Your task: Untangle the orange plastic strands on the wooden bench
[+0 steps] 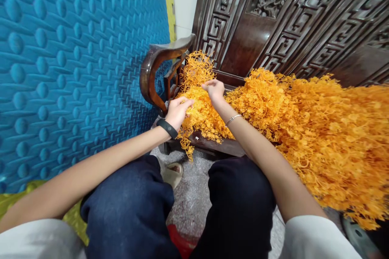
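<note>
A person's left hand (178, 114), fingers half-bent, and right hand (215, 89), fingers curled inward, are at a tuft of frilly orange strands (202, 117) on the left end of a carved wooden settee (249, 42), beside its curved armrest (146, 75); whether either grips a strand cannot be told. A larger orange heap (340, 137) spreads to the right. Blue textured matting (75, 68) stretches across the left.

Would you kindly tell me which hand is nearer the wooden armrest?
The left hand, wearing the broad black wristband, is nearer the armrest; the right hand, with the slim silvery bracelet, is farther off.
</note>
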`<state>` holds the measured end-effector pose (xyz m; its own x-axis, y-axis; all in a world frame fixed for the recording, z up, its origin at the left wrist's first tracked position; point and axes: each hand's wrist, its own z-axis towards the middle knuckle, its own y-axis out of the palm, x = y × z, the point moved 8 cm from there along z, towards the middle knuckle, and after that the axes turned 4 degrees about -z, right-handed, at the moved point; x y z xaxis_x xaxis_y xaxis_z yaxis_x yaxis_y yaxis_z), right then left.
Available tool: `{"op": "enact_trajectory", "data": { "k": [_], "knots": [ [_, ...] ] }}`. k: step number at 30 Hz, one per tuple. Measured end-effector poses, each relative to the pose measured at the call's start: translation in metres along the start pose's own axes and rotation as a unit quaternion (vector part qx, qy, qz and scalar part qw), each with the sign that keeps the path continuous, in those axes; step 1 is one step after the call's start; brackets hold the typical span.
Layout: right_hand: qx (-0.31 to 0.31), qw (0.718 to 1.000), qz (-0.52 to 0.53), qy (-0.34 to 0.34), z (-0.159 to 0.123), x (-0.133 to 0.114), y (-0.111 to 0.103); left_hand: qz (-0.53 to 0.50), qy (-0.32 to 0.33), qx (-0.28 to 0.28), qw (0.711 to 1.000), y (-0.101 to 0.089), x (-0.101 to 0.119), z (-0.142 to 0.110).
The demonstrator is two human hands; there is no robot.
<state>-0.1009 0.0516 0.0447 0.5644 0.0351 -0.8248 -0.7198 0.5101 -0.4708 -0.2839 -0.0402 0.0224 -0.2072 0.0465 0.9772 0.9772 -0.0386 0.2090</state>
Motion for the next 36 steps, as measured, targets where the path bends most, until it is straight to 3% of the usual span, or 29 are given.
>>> {"op": "enact_trajectory", "data": {
  "k": [4,10,12,15,18,22,28,34,36],
  "knots": [
    [-0.029,0.999,-0.018,0.032,-0.014,0.018,0.005,0.045,0.005,-0.027,0.999,-0.001,0.002,0.002],
    [-0.102,0.995,0.019,0.009,-0.015,0.009,0.005,0.036,0.020,-0.061,0.997,-0.008,0.007,0.001],
    [-0.164,0.982,0.096,0.013,-0.025,0.000,0.008,0.021,0.024,-0.074,0.997,-0.011,0.008,0.001],
    [-0.320,0.924,0.201,0.053,-0.054,-0.017,0.021,0.021,0.039,-0.058,0.997,-0.022,0.010,0.004],
    [-0.406,0.895,0.180,0.035,-0.083,-0.034,0.025,0.023,0.041,-0.046,0.998,-0.028,0.011,0.005],
    [-0.375,0.911,0.171,-0.031,-0.096,-0.050,0.021,0.019,0.040,-0.056,0.997,-0.026,0.013,0.002],
    [-0.314,0.926,0.192,-0.087,-0.099,-0.065,0.008,0.003,-0.006,-0.134,0.991,-0.007,0.008,-0.005],
    [-0.219,0.960,0.164,-0.052,-0.090,-0.059,-0.001,0.068,0.048,-0.142,0.986,-0.002,0.017,-0.003],
    [-0.172,0.974,0.142,-0.040,-0.085,-0.056,-0.001,0.054,0.050,-0.113,0.991,-0.003,0.018,-0.001]
  ]
}}
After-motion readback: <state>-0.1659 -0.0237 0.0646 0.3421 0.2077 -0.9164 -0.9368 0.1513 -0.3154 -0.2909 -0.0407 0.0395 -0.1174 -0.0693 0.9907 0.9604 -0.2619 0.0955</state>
